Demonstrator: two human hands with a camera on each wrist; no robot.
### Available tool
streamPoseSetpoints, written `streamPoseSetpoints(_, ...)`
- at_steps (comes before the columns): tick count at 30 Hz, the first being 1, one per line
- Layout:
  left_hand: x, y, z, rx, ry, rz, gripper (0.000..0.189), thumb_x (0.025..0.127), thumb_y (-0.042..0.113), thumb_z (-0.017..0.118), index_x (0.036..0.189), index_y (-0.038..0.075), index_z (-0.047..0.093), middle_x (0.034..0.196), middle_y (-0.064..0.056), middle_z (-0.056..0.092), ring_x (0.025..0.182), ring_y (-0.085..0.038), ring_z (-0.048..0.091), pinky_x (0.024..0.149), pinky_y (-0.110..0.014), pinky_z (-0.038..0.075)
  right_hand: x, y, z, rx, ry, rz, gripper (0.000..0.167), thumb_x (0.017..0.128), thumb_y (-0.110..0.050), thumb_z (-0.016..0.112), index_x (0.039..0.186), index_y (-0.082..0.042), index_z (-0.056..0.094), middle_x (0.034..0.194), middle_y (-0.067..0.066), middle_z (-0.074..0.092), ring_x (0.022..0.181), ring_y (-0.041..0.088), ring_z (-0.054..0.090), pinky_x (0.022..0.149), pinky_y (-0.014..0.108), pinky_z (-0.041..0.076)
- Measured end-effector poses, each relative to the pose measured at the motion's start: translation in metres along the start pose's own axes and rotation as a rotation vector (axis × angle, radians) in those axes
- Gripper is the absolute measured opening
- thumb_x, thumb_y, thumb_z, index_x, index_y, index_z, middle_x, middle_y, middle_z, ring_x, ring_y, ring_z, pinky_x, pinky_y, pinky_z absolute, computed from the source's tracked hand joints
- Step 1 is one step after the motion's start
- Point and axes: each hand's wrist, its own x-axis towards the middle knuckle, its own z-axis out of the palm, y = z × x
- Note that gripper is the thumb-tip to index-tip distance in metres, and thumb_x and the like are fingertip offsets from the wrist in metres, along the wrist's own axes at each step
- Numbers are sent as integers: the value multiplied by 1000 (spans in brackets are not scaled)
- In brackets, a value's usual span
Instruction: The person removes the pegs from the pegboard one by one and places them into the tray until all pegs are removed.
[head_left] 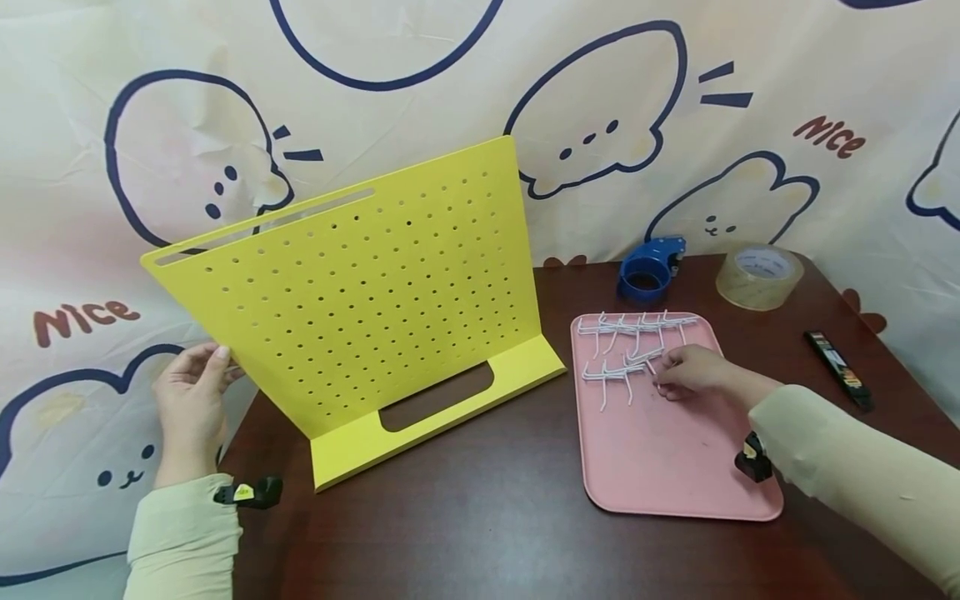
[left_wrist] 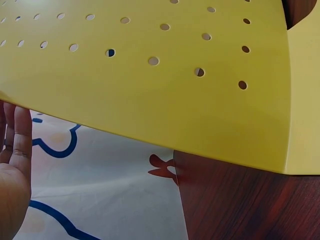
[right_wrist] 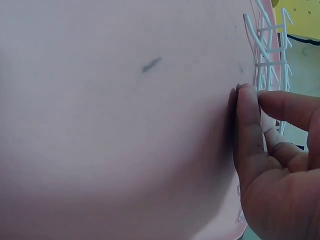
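A yellow pegboard stand point(head_left: 390, 292) with rows of small holes stands on the table in the head view. My left hand point(head_left: 193, 400) holds its left side edge, fingers partly behind the panel; the left wrist view shows those fingers point(left_wrist: 22, 140) at the edge. On a pink tray point(head_left: 675, 467) lie several white wire hooks point(head_left: 611, 371), grouped in two rows. Over the tray's right part, my right hand point(head_left: 693, 373) pinches one hook between thumb and fingers. The right wrist view shows the fingertips point(right_wrist: 247, 100) close to the tray surface, beside the white hooks point(right_wrist: 272, 50).
Behind the tray stand a blue tape dispenser point(head_left: 645, 271) and a roll of clear tape point(head_left: 759, 277). A slim black packet point(head_left: 838, 368) lies to the right on the dark brown table point(head_left: 450, 533). A printed cloth point(head_left: 420, 125) hangs behind.
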Motion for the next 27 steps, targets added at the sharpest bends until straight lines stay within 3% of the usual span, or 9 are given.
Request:
streamPoseSetpoints(8, 2, -2, 1, 3, -12, 9, 14, 96, 7, 73, 105, -3, 75, 94, -5, 70, 80, -15, 67, 71, -17, 57, -4, 1, 4, -38, -25, 19, 18, 102, -12, 63, 101, 6, 67, 78, 4, 65, 70, 12, 63, 65, 26, 59)
streamPoseSetpoints(13, 2, -1, 5, 43, -2, 23, 6, 98, 4, 71, 99, 1, 75, 95, -3, 69, 79, -13, 67, 70, -15, 56, -7, -4, -3, -117, -6, -44, 20, 102, -13, 61, 98, 5, 68, 78, 3, 65, 73, 14, 62, 65, 27, 58)
streamPoseSetpoints(16, -1, 6, 10, 76, 35, 103, 13, 98, -3, 65, 96, 6, 73, 95, -2, 65, 80, -12, 63, 72, -13, 54, -10, -13, -12, -212, 52, -96, 20, 102, -13, 59, 99, 5, 67, 82, 5, 67, 76, 17, 62, 67, 31, 58)
streamPoseSetpoints(21, -17, 36, 34, 266, 180, 370, 22, 98, 1, 52, 114, 14, 61, 105, 9, 51, 97, -5, 50, 87, -17, 41, -19, -38, -24, -435, 188, -205, 23, 103, -16, 61, 112, 5, 66, 95, 12, 70, 84, 24, 66, 74, 43, 60)
streamPoseSetpoints(23, -27, 48, 49, 333, 184, 517, 26, 95, 7, 49, 119, 13, 58, 108, 13, 48, 103, -4, 47, 90, -20, 38, -24, -51, -26, -535, 239, -272, 28, 103, -19, 63, 118, 4, 66, 103, 14, 70, 90, 27, 67, 79, 47, 60)
streamPoseSetpoints(25, -38, 55, 67, 370, 98, 701, 28, 90, 12, 52, 114, 2, 61, 109, 7, 54, 104, -9, 51, 92, -21, 39, -28, -63, -24, -624, 265, -360, 33, 102, -22, 65, 125, 2, 66, 114, 17, 70, 102, 33, 66, 89, 54, 57)
streamPoseSetpoints(27, -48, 56, 87, 409, -73, 907, 35, 88, 22, 59, 110, -6, 61, 107, -7, 61, 107, -22, 55, 96, -24, 40, -33, -75, -20, -706, 259, -457, 40, 101, -26, 67, 132, -1, 65, 125, 18, 66, 114, 37, 62, 96, 58, 53)
